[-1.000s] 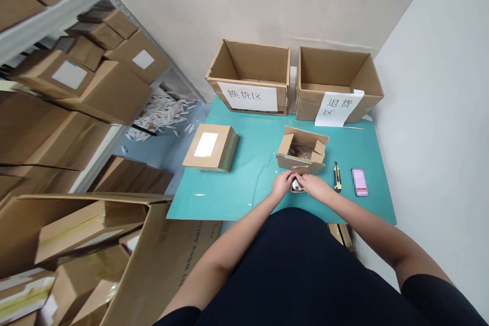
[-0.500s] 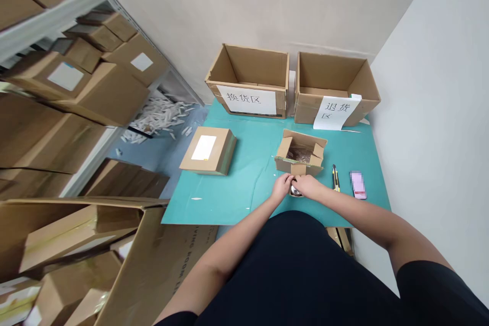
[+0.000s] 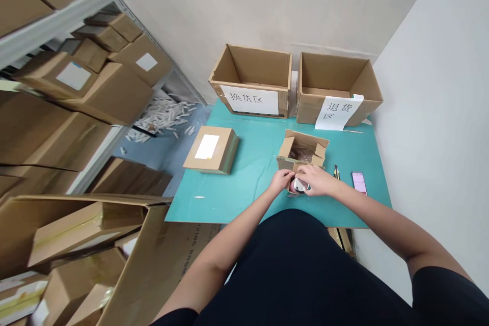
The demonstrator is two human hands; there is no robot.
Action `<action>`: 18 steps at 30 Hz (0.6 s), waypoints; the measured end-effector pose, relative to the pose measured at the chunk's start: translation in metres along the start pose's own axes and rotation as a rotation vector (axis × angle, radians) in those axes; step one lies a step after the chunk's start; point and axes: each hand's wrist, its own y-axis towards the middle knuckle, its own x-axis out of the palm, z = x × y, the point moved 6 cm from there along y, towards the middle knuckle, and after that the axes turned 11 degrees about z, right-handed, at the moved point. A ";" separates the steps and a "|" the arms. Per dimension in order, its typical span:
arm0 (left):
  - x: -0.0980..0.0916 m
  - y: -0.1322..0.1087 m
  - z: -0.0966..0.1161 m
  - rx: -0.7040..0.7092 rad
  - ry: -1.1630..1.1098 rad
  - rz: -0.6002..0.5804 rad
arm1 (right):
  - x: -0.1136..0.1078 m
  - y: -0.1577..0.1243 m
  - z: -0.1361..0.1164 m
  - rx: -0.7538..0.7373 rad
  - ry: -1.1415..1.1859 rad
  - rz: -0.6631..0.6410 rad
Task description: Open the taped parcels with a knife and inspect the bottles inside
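Right hand (image 3: 315, 181) curled over a round shiny pink-and-metal item (image 3: 298, 186), holding it; left hand (image 3: 280, 181) half-curled against the item's near side, grip unclear. Item sits between hands, out of opened cardboard box (image 3: 286, 145), clear wrap (image 3: 300, 154) left inside.

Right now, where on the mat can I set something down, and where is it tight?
Bare green mat spreads between the flat parcel and the left hand. A smaller patch lies right of the open box, above the knife. It's crowded around the right hand, between box and knife.
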 end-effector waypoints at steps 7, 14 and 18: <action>-0.007 -0.002 0.005 0.016 0.019 0.026 | -0.056 -0.016 0.020 0.266 0.628 0.246; -0.019 -0.008 0.012 0.031 0.110 0.054 | -0.043 -0.031 0.044 0.433 1.114 0.454; -0.030 -0.016 0.020 0.076 0.140 0.070 | -0.047 -0.028 0.043 0.439 1.152 0.524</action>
